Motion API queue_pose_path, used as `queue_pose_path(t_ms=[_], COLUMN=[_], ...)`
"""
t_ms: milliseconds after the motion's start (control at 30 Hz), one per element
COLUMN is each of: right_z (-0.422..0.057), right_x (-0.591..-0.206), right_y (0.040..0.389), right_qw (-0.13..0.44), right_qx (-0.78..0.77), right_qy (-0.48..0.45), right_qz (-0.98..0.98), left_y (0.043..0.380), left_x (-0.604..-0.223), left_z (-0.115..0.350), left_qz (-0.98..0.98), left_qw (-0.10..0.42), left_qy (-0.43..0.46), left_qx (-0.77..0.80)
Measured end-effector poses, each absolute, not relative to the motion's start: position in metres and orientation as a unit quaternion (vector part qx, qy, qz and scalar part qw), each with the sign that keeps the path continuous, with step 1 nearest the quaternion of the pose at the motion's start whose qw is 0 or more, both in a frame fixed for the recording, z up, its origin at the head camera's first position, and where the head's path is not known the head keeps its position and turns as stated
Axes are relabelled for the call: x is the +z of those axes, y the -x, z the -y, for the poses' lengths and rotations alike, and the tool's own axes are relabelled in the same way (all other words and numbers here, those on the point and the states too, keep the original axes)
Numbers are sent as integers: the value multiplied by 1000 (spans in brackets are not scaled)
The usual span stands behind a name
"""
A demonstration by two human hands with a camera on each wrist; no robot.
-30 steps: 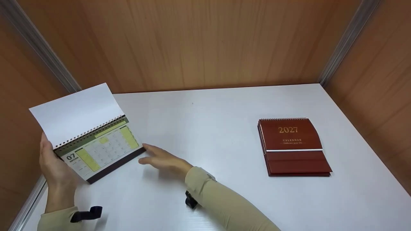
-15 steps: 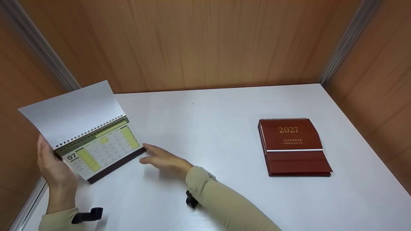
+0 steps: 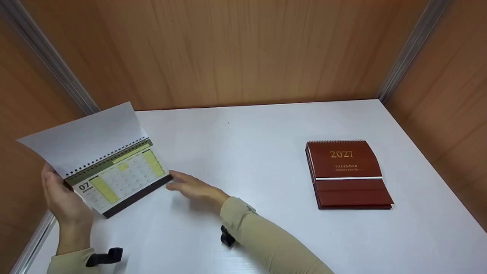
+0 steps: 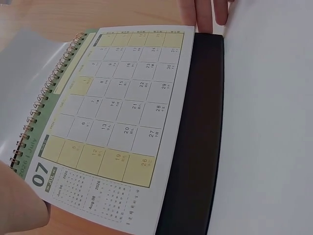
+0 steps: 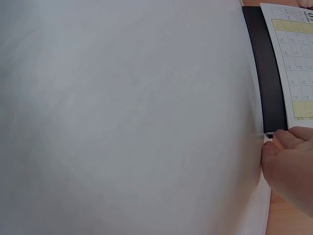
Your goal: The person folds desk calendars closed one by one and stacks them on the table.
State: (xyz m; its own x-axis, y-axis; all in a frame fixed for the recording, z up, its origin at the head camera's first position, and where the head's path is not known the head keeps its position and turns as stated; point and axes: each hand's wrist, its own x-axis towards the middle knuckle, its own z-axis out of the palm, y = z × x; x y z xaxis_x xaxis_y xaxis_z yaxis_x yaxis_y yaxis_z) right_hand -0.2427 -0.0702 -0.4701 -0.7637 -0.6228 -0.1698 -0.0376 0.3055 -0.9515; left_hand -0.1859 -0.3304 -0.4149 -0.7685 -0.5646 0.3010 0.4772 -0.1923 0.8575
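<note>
A spiral-bound desk calendar (image 3: 129, 173), showing a 07 page with yellow columns, stands at the left of the table. Its turned-up white page (image 3: 87, 133) bows over to the far left above the rings. My left hand (image 3: 70, 203) is at the calendar's left end, fingers up beside and partly behind that page; the left wrist view has part of this hand (image 4: 22, 203) by the near ring end. My right hand (image 3: 196, 188) reaches across with fairly straight fingers, their tips touching the calendar's lower right corner. In the right wrist view, dark base strip (image 5: 269, 73) meets those fingertips.
A dark red 2027 calendar (image 3: 348, 194) lies at the right of the white table (image 3: 236, 152). Wooden panels (image 3: 243, 53) with grey corner strips enclose the table's back and sides. Black wrist mounts (image 3: 104, 258) stick out at both cuffs.
The white page rose slightly, then its free edge swung left and lower, bending more. My left fingers shifted a little left. My right thumb moved closer to the fingers; the calendar's base stayed put.
</note>
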Motion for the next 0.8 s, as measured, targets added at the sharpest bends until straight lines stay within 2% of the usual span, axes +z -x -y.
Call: queue_pose_path(t_ms=[800], right_z=[67], right_x=[-471], right_y=[244], right_qw=[286], right_qx=[-555], right_qy=[189], right_qz=[-758], left_y=[182], left_x=[-425], left_z=[330], left_qz=[566], left_qw=[363], left_qy=[-39], left_qx=[-739])
